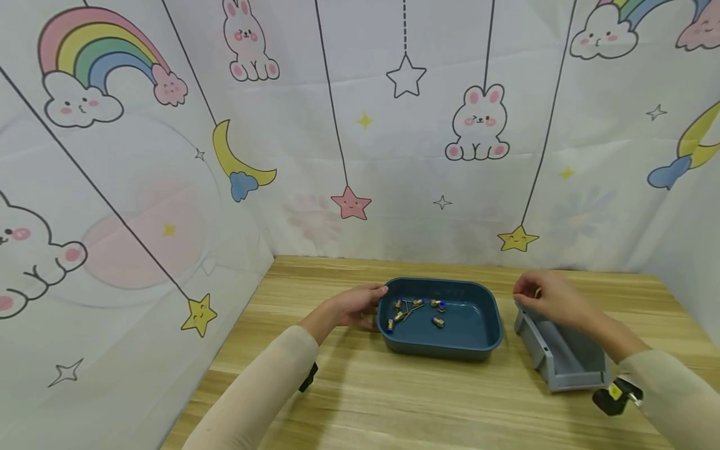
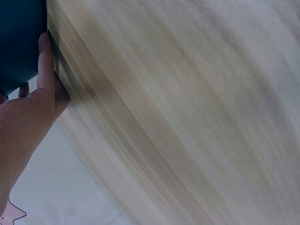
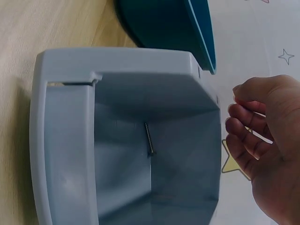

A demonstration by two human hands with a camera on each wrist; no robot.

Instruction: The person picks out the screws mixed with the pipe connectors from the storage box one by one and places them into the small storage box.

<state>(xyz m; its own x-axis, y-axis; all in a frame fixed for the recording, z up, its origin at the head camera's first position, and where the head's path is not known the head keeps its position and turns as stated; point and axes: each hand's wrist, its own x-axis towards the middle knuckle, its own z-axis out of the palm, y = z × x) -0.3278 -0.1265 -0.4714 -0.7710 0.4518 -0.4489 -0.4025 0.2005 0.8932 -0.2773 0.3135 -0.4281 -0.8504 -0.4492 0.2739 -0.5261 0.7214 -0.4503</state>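
The left hand (image 1: 357, 306) grips the left end of the blue tray (image 1: 433, 351), which holds brass fittings (image 1: 438, 322) and thin screws (image 1: 415, 309); the right hand (image 1: 554, 299) is at the gray bin's (image 1: 579, 380) far end, fingers curled, and I cannot tell whether they pinch anything; 1 screw (image 3: 149, 139) lies inside the bin, right of the tray.

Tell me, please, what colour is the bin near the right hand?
The bin is plain grey, slightly bluish; the right wrist view shows it best.
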